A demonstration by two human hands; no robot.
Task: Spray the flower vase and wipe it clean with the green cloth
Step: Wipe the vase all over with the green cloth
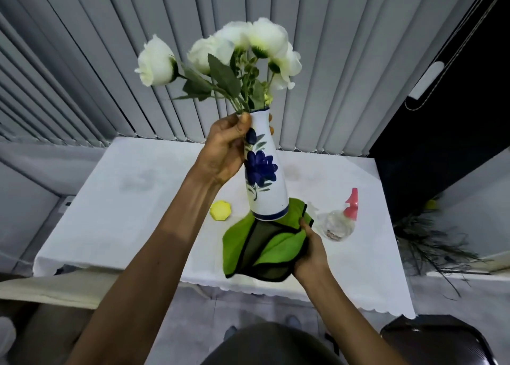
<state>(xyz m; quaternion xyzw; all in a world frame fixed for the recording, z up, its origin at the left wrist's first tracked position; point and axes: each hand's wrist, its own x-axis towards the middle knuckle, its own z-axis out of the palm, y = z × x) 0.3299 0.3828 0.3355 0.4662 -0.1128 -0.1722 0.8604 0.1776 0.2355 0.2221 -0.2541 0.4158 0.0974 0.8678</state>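
Note:
My left hand (225, 151) grips the neck of a white vase (266, 188) painted with a blue flower, holding it in the air above the table, slightly tilted. White artificial flowers (220, 53) stick out of its mouth. My right hand (310, 251) holds the green cloth (278, 246) with black edging, bunched just below and against the vase's base. A clear spray bottle (338, 221) with a pink trigger head stands on the table to the right of the cloth.
A table with a white cloth (132, 199) lies below. A small yellow object (220, 210) rests left of the vase. Grey vertical blinds (82, 75) hang behind. A dark chair (441, 340) is at lower right; dark branches (430, 243) lie right of the table.

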